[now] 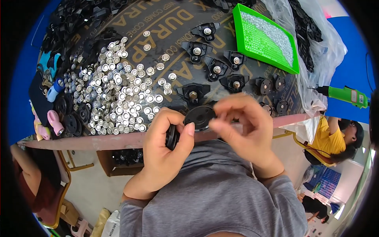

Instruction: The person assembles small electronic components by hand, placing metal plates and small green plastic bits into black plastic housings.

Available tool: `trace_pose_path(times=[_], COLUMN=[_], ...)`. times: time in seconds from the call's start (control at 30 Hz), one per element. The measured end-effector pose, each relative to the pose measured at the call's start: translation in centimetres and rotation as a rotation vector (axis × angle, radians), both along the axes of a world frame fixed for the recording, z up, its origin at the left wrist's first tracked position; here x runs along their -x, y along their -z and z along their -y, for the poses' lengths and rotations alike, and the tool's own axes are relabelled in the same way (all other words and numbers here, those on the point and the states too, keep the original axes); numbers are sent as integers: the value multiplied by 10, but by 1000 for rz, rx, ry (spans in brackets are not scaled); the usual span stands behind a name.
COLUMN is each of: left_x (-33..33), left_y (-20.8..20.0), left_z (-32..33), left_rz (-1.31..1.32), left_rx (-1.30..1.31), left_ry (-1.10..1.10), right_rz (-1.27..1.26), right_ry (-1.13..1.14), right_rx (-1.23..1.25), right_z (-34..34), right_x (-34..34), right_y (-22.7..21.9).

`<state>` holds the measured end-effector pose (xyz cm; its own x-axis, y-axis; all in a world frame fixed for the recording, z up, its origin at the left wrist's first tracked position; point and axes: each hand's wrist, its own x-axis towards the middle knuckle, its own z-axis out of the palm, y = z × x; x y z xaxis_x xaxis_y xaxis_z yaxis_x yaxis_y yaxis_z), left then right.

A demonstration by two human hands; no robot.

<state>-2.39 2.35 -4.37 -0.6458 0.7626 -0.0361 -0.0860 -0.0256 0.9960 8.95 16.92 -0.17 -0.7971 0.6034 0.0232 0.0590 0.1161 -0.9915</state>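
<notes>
My left hand (164, 148) is closed around several black round plastic discs. One disc (199, 117) lies face up between its thumb and fingers, showing small holes and a raised centre. More discs (171, 137) are stacked on edge in the palm. My right hand (246, 128) is at the right edge of the upper disc, fingers curled in and thumb close to the rim; what it holds, if anything, is hidden. Just beyond the hands sits a black winged bracket (193, 94) with a round metal piece in its middle.
Loose silver metal caps (122, 91) are heaped left of centre. A green perforated tray (262, 43) of small silver parts lies at the far right, near a green electric screwdriver (347, 96). Several discs (282, 106) rest by the right table edge (292, 119). Other people sit on both sides.
</notes>
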Motion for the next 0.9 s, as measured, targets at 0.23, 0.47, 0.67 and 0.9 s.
trace_pose_path(times=[0.23, 0.47, 0.67, 0.9], left_x=[6, 11, 13, 11], left_y=[1, -10, 0, 3], left_z=[-2, 2, 6, 7], left_rz=[-424, -442, -380, -385], left_rx=[-22, -42, -1, 10], left_ry=[-38, -22, 27, 3], right_rz=[-59, -60, 12, 35], right_ry=[-306, -234, -123, -360], right_rx=[-833, -691, -238, -959], right_z=[-10, -10, -4, -14], right_x=[3, 5, 0, 13], right_y=[3, 2, 13, -6])
